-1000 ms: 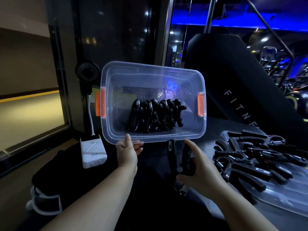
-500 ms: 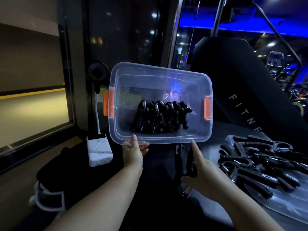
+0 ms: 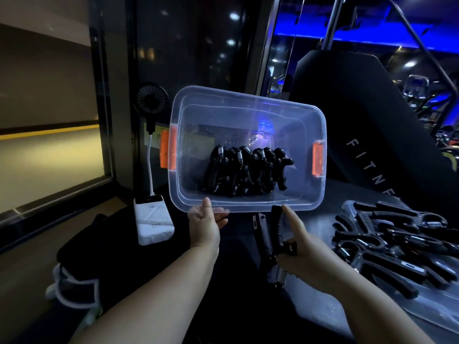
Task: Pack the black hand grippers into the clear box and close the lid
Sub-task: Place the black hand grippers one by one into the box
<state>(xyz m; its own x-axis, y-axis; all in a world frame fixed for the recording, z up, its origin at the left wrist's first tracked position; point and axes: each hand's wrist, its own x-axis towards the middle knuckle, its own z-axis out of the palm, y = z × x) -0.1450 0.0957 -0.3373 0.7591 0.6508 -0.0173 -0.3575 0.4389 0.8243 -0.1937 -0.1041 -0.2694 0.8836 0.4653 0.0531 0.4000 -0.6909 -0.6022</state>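
Note:
The clear box with orange side latches is tilted so that its opening faces me. My left hand grips its near rim, thumb on top. Several black hand grippers stand in a tight row against the box's lower wall. My right hand holds one more black hand gripper just below the box's near rim, spring end down, index finger stretched toward the rim. A pile of loose hand grippers lies on the clear lid at the right.
A white power bank with a small black fan on a stalk stands left of the box. A dark bag with white trim lies at lower left. A large black fitness machine panel rises behind the box.
The box and both hands have held nearly still relative to each other. The camera shifted slightly, and my right hand with its gripper edged closer to the box's rim.

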